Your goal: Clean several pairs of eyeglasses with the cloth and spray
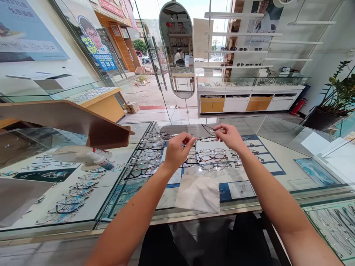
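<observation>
Above the glass counter (166,214), my right hand (227,137) pinches a thin-framed pair of glasses (208,129) that tilts out toward the left. My left hand (179,150) is closed, thumb and fingertips together, just left of those glasses; what lies between its fingertips is too small to tell. Rows of glasses lie beneath and around both hands, among them a brown-rimmed pair (213,157) and a black pair (141,172). A pale cleaning cloth (198,194) lies flat on the counter's near side, below my hands.
A white spray bottle (101,159) lies at the left, near a brown wooden stand (108,129). An oval mirror (177,51) stands beyond the counter and reflects a person. Display shelves and a potted plant (337,92) are at the right; more glasses fill a tray (332,225) at the lower right.
</observation>
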The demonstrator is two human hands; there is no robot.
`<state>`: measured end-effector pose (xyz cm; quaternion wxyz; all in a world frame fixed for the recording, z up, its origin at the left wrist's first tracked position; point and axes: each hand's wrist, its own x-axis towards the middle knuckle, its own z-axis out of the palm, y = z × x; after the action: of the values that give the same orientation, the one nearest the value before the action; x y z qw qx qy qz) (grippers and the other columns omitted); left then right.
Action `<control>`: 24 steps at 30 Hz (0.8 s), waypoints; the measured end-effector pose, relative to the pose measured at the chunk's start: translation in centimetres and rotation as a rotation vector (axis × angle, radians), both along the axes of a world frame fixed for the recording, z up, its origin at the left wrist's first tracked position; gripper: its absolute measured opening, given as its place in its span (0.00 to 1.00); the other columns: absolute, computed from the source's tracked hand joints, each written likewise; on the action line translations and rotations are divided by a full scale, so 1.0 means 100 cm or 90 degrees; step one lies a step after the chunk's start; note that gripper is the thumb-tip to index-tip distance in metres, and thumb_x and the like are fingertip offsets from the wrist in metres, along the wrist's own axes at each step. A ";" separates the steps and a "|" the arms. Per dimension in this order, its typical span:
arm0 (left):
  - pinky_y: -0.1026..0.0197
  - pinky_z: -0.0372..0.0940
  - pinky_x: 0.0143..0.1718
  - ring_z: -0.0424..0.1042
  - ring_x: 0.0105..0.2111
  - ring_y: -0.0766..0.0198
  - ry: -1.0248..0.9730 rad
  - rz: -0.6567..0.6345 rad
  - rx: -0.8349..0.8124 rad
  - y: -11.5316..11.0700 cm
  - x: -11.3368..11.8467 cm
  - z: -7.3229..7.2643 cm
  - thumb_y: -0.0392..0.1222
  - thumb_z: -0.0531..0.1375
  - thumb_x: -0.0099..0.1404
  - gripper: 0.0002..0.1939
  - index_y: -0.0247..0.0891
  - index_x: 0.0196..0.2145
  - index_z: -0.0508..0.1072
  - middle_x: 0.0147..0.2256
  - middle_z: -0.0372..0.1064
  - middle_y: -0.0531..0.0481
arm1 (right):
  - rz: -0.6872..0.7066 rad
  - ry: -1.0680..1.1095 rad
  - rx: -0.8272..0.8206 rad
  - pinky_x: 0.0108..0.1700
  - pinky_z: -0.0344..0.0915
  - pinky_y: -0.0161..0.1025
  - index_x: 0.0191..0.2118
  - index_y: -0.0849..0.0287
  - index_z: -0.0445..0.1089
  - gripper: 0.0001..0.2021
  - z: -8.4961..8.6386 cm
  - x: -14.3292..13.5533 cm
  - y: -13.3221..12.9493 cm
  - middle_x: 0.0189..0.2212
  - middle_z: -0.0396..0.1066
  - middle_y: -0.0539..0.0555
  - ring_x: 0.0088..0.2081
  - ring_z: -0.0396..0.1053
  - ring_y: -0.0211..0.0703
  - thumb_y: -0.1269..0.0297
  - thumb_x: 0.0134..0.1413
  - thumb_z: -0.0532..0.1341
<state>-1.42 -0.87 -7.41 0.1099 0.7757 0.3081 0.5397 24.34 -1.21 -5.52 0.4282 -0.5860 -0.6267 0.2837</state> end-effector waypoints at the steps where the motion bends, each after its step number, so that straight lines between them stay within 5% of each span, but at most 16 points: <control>1: 0.60 0.64 0.33 0.67 0.27 0.64 -0.009 0.007 -0.014 0.001 -0.001 0.000 0.50 0.63 0.76 0.16 0.41 0.31 0.71 0.27 0.71 0.53 | 0.029 0.088 0.000 0.38 0.65 0.42 0.44 0.56 0.76 0.09 0.002 0.000 -0.001 0.27 0.82 0.52 0.29 0.74 0.46 0.59 0.61 0.64; 5: 0.60 0.64 0.34 0.70 0.28 0.63 -0.015 0.012 -0.086 0.002 -0.002 0.000 0.51 0.62 0.77 0.15 0.41 0.33 0.70 0.27 0.72 0.53 | 0.113 0.260 0.025 0.37 0.65 0.40 0.44 0.54 0.74 0.10 0.004 -0.006 -0.002 0.34 0.85 0.53 0.33 0.78 0.45 0.58 0.58 0.66; 13: 0.58 0.67 0.39 0.74 0.36 0.59 -0.041 0.004 -0.165 0.004 -0.001 -0.001 0.54 0.63 0.75 0.16 0.40 0.36 0.77 0.36 0.79 0.47 | 0.162 0.270 0.118 0.38 0.68 0.42 0.40 0.54 0.78 0.07 0.000 -0.021 -0.006 0.38 0.84 0.53 0.33 0.76 0.43 0.57 0.61 0.67; 18: 0.59 0.67 0.35 0.74 0.31 0.61 -0.134 -0.110 -0.328 0.006 0.001 -0.002 0.61 0.64 0.73 0.20 0.41 0.37 0.73 0.28 0.75 0.51 | 0.217 0.249 0.118 0.44 0.72 0.44 0.40 0.54 0.80 0.10 -0.002 -0.031 -0.012 0.38 0.83 0.53 0.37 0.76 0.45 0.53 0.61 0.69; 24: 0.60 0.68 0.34 0.76 0.32 0.61 -0.159 -0.187 -0.501 0.010 0.001 0.000 0.66 0.74 0.59 0.27 0.38 0.37 0.79 0.32 0.78 0.48 | 0.252 0.194 0.112 0.51 0.71 0.48 0.43 0.52 0.83 0.11 -0.006 -0.034 -0.015 0.40 0.83 0.54 0.42 0.77 0.49 0.52 0.65 0.68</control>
<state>-1.35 0.15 -7.41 0.5088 0.6393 0.3613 0.4493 20.92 -2.68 -6.09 0.5031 -0.3629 -0.6799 0.3910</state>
